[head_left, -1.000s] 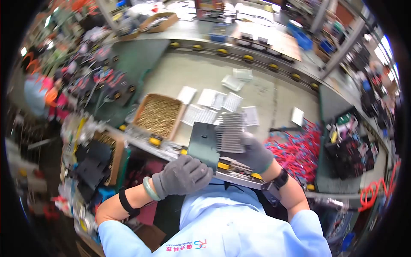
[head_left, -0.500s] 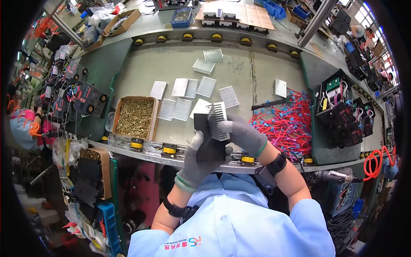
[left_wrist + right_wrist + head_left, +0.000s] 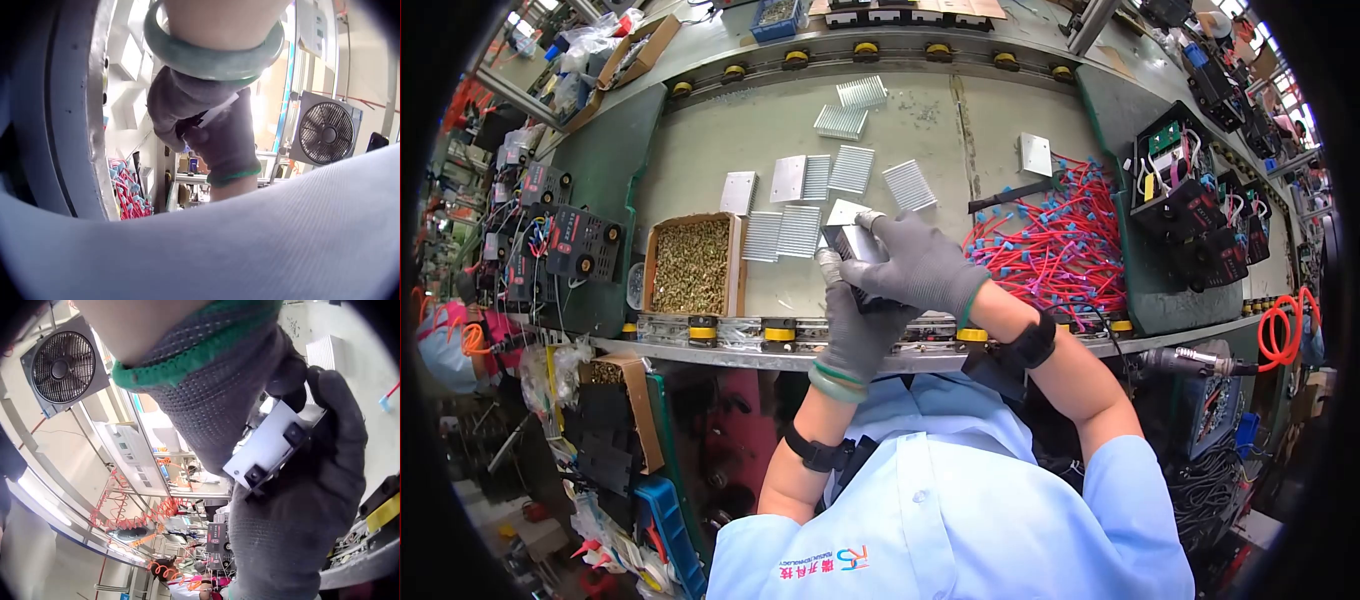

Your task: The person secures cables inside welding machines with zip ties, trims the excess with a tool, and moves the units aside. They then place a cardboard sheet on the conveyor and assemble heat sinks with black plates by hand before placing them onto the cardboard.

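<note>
Gloved left grip (image 3: pixel 858 332) & right grip (image 3: pixel 920 265) both clasp a heatsink (image 3: pixel 852 244) w/ black board, above near edge of table (image 3: pixel 1000 105), centre; box of screws (image 3: pixel 690 262) left, red wires (image 3: pixel 1050 250) right, loose heatsinks (image 3: pixel 850 168) beyond

Both arms extend forward from the lower middle of the head view and meet at the frame's centre. The left hand (image 3: pixel 858 328), in a grey knit glove, points up from below on a bare forearm, its fingers curled round the lower edge of a flat metal part (image 3: pixel 847 243). The right hand (image 3: pixel 915 266), in a grey glove with a green cuff, lies over the top from the right, fingers bent down across the part. The right elbow is bent, the upper arm in a light blue sleeve (image 3: pixel 1140 500). In the right wrist view both gloves wrap closely around the part, touching each other.
</note>
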`<control>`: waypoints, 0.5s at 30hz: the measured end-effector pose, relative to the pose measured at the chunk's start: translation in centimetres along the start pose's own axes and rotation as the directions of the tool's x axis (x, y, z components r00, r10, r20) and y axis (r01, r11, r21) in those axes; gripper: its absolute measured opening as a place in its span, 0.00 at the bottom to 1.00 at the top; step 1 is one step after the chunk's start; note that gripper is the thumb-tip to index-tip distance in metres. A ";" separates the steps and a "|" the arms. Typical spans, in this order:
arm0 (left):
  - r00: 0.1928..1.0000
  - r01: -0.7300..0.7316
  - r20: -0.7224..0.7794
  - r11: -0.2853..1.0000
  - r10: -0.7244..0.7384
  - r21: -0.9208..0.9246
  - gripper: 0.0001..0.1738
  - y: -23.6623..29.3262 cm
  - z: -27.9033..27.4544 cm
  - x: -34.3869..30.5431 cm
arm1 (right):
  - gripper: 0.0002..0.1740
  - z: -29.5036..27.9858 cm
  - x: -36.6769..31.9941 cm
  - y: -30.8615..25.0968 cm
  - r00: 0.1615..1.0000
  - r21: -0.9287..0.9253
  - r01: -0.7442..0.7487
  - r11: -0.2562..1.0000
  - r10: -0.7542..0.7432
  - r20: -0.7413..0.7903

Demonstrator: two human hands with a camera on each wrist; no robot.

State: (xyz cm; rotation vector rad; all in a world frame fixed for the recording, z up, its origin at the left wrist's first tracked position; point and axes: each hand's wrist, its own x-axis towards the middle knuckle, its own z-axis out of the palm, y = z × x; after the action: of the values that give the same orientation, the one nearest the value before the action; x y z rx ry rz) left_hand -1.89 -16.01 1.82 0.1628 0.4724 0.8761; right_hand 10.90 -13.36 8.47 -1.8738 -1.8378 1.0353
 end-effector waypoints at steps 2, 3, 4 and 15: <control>1.000 0.028 0.013 1.000 -0.027 -0.012 0.45 0.2 -0.1 0.0 | 0.44 0.1 0.2 0.1 0.999 -0.090 -0.032 0.995 0.036 0.039; 0.994 0.104 0.022 0.991 -0.102 -0.089 0.45 0.4 -0.1 0.1 | 0.44 0.1 0.7 0.6 0.998 -0.091 -0.031 0.995 0.035 0.046; 0.984 0.179 0.037 0.970 -0.175 -0.165 0.45 0.5 -0.1 0.2 | 0.45 0.1 1.4 1.6 0.995 -0.073 0.033 0.997 -0.026 0.099; 0.960 0.277 0.086 0.856 -0.267 -0.437 0.36 0.4 0.0 0.3 | 0.45 -1.7 2.8 4.6 0.922 0.073 0.111 0.991 -0.130 0.364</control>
State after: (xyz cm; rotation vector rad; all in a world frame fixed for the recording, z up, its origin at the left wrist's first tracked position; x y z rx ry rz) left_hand -1.98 -15.55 1.86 -0.3127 0.2527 0.6810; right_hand 15.12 -10.83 5.81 -1.5936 -2.0737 1.4537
